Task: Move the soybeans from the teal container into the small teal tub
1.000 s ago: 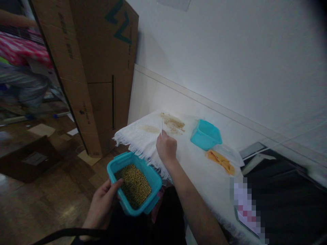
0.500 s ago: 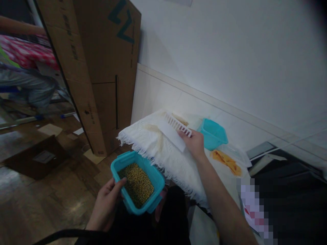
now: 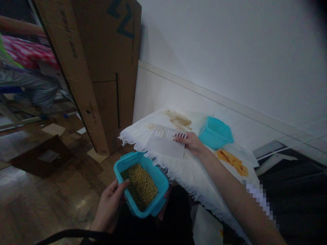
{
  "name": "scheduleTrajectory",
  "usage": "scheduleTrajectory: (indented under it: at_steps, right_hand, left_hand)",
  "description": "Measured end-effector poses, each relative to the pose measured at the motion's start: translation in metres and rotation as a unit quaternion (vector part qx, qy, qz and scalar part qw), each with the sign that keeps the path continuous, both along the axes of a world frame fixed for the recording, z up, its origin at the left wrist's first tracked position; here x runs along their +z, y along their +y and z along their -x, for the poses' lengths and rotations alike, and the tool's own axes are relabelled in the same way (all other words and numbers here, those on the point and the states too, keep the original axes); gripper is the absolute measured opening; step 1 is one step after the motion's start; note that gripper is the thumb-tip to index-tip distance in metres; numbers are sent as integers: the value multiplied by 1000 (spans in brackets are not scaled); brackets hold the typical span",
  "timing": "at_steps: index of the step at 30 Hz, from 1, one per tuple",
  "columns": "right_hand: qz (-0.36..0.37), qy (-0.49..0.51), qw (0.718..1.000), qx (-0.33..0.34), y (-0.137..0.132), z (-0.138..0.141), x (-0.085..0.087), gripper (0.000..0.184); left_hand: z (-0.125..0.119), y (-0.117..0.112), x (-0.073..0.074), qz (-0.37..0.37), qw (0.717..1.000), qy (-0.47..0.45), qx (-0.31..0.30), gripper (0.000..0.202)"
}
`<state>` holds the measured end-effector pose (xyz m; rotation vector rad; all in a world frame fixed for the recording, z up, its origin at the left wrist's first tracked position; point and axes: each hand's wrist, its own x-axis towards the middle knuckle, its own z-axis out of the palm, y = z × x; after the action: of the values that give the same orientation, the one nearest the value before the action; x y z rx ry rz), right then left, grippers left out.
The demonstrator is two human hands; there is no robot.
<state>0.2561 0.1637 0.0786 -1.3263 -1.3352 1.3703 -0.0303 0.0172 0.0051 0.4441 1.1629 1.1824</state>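
Note:
My left hand (image 3: pixel 110 207) grips the near corner of a teal plastic tub (image 3: pixel 142 183) filled with small yellow-green beans, held just below the table's fringed edge. My right hand (image 3: pixel 192 143) pinches the right end of a flat white slotted scraper (image 3: pixel 165 142), held nearly level above the white fringed towel (image 3: pixel 178 166). A patch of brown crumbs (image 3: pixel 178 120) lies on the far part of the towel. An empty teal tub (image 3: pixel 215 133) stands to the right of my right hand.
An orange smear on clear plastic wrap (image 3: pixel 233 160) lies right of the empty tub. Tall cardboard boxes (image 3: pixel 102 68) lean against the wall at left. Flat cardboard (image 3: pixel 38 160) lies on the wooden floor. Another person in pink (image 3: pixel 22 58) is at far left. A dark object (image 3: pixel 293 183) sits at right.
The scraper went from upright near the crumbs to tilted, then to nearly flat and nearer the table edge. My right hand shifted right. The bean tub stayed put.

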Motion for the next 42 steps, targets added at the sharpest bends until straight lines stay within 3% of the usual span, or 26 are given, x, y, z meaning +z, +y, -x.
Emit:
scheduleTrajectory:
  at_steps: [17, 23, 26, 30, 33, 35, 37, 42]
  right_hand:
    - [-17, 7, 1000, 20, 118, 11, -3, 41]
    - [-42, 11, 999, -3, 117, 7, 12, 41]
    - [-115, 4, 988, -99, 107, -3, 16, 43]
    - [-224, -91, 940, -241, 89, -7, 8, 43]
    - [-308, -288, 861, -284, 69, 2, -2, 38]
    - [-336, -398, 809, -274, 53, 13, -7, 35]
    - [-356, -461, 775, -246, 41, 25, -9, 34]
    - [-377, -531, 737, -179, 27, 52, -8, 31]
  left_hand:
    - [4, 3, -8, -12, 1000, 0, -16, 24]
    - [4, 3, -9, 3, 1000, -14, -14, 22]
    - [3, 2, -5, 8, 1000, -11, -17, 25]
    - [2, 1, -3, 0, 1000, 4, -26, 27]
    - [1, 1, -2, -8, 999, 6, -37, 29]
    - [1, 0, 0, -6, 999, 12, -34, 30]
    - [-1, -1, 3, -4, 999, 17, -27, 30]
    - [-3, -1, 9, 0, 1000, 9, -25, 30]
